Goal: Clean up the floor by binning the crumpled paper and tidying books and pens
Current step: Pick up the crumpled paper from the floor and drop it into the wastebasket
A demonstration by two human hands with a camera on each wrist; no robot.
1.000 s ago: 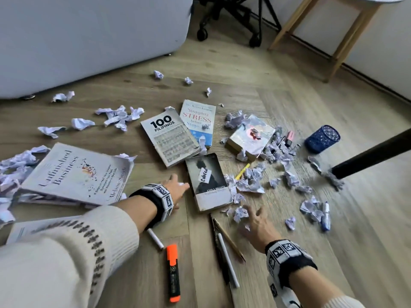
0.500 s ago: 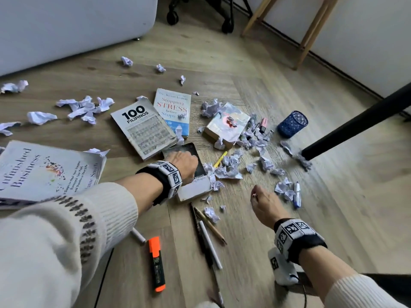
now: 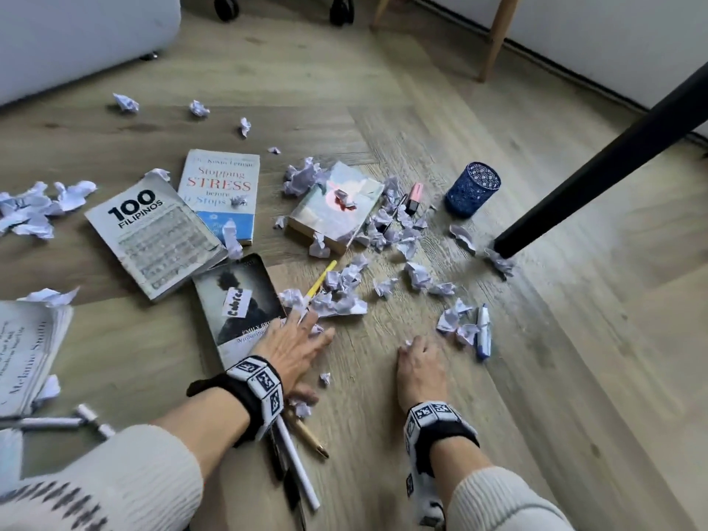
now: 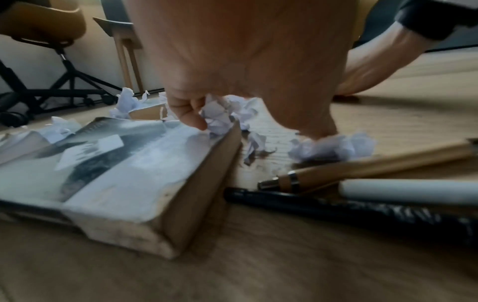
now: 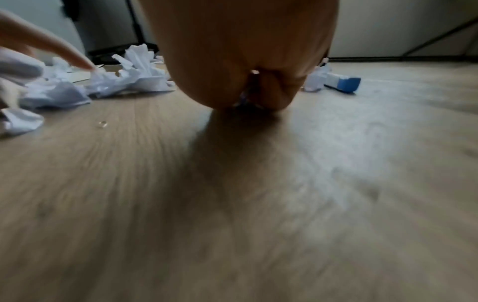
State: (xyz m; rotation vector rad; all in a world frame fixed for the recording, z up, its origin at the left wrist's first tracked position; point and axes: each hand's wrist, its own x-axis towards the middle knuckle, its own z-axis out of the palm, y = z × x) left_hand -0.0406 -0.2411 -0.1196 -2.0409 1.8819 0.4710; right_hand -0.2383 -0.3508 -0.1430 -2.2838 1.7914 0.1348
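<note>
Crumpled paper lies scattered over the wooden floor among several books and pens. My left hand reaches over the right edge of the dark book, and its fingers curl on a wad of crumpled paper while the thumb touches another wad. My right hand sits low on the floor, fisted round a small scrap of paper. A blue marker lies just right of it. White, wooden and black pens lie under my left wrist. A yellow pencil pokes from the paper pile.
A blue mesh pen cup stands at the far right beside a slanted black table leg. Three more books lie further back, and an open one is at the left edge. White furniture and wooden legs stand behind.
My left hand slid off the dark book's cover to its right edge and onto the paper there. My right hand stayed curled and shifted slightly toward the marker. The view moved closer.
</note>
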